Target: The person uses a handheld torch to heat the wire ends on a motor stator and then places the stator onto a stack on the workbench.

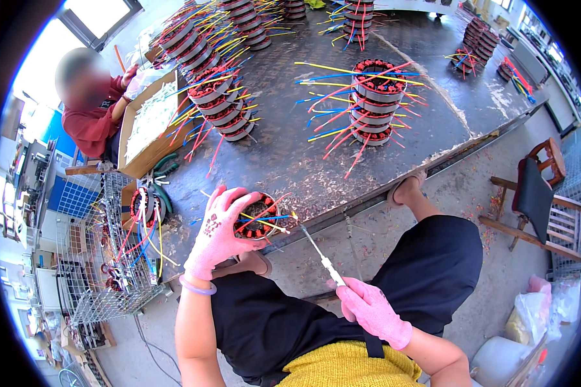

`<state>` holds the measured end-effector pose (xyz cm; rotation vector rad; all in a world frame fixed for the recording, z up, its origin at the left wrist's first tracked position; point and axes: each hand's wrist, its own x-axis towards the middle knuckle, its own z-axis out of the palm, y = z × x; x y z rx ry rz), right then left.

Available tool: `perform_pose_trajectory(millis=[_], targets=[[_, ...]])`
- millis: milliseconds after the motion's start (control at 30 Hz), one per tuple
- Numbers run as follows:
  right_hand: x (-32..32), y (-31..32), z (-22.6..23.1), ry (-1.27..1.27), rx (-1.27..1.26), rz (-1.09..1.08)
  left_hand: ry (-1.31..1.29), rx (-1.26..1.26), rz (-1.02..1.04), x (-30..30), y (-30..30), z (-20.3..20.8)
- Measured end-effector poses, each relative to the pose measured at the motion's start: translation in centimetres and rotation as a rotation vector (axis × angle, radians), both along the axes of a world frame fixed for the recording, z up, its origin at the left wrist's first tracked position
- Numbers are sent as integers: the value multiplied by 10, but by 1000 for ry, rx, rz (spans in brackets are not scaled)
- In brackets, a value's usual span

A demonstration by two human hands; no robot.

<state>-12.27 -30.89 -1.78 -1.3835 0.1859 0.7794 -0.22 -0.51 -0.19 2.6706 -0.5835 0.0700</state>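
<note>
My left hand (217, 227), in a pink glove, grips a motor stator (272, 227) by its side near the table's front edge. The stator is a small ring with red windings, and red, yellow, white and blue leads stick out of it. My right hand (376, 314), gloved too, is closed round the white handle of a thin metal-shafted tool (330, 267). The tool's tip points at the stator's leads, close to a yellow wire end; whether they touch I cannot tell.
Stacks of stators (372, 109) with loose leads stand on the dark table (290, 148). Left are a cardboard box (137, 169), pliers (163, 171), another stator (147, 205) and a wire basket (106, 306). Another person (93, 122) sits behind the box. A chair (532, 187) stands right.
</note>
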Motion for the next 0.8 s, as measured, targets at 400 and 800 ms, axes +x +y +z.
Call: perform_pose_trajectory(millis=[400, 800], targets=[[1, -1, 2, 13, 36, -7, 0, 2, 1, -1, -1, 2], [1, 1, -3, -27, 46, -3, 17, -4, 34, -2, -2, 1]])
